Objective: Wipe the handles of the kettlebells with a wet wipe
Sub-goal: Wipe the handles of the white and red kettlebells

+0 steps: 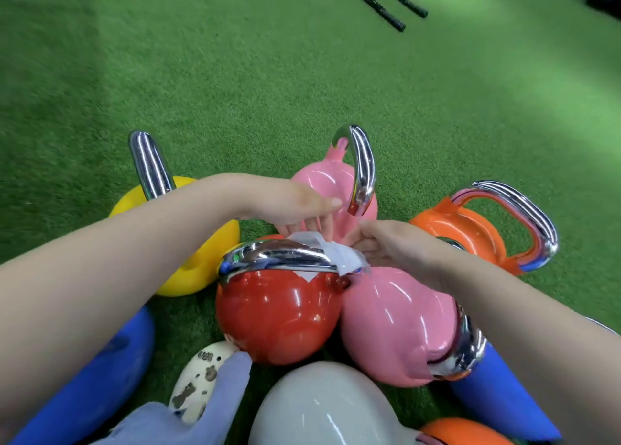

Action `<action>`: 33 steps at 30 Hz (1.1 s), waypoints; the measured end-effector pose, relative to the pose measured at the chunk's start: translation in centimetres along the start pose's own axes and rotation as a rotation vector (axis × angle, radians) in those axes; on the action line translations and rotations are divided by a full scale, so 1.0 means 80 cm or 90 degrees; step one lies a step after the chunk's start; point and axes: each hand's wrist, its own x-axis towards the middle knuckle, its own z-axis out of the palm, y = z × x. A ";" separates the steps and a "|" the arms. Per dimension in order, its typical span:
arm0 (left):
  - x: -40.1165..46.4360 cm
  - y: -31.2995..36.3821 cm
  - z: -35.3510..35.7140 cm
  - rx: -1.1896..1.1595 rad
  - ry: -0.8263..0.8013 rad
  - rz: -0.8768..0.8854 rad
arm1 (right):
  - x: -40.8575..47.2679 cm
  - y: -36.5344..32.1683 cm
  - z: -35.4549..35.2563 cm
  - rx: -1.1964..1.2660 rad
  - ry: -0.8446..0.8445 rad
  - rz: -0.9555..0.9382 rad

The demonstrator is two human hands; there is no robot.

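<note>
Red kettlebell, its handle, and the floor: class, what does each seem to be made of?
Red kettlebell: glossy coating, perhaps vinyl or enamel over metal; it shows sharp white highlights.
Its handle: polished chrome-like metal; it mirrors its surroundings.
Floor: green artificial turf, matte, with a fine fibrous texture.

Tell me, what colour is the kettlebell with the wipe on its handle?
Red kettlebell, shiny chrome handle, white wipe; head view.

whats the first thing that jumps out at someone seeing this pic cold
A cluster of glossy kettlebells on green turf fills the lower half, with the red kettlebell at the centre. Just above it, the left hand and right hand meet over a white wet wipe draped on its chrome handle.
</note>
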 end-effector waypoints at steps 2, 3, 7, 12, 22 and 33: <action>0.002 -0.001 0.005 0.000 -0.025 -0.024 | 0.011 0.009 0.001 -0.044 0.010 0.011; 0.005 -0.001 0.008 0.020 -0.037 -0.038 | 0.017 0.014 0.002 -0.058 0.017 0.027; 0.014 -0.002 0.016 0.037 -0.086 -0.093 | 0.038 0.023 0.016 -0.015 -0.022 0.135; 0.026 -0.007 0.018 -0.013 -0.092 -0.136 | 0.048 0.036 0.015 0.069 -0.095 0.216; 0.023 -0.015 0.001 -0.196 0.041 -0.039 | 0.022 -0.029 -0.004 -0.091 -0.120 0.063; 0.017 -0.005 0.006 0.026 0.008 -0.003 | 0.015 -0.018 0.005 -0.403 0.004 -0.021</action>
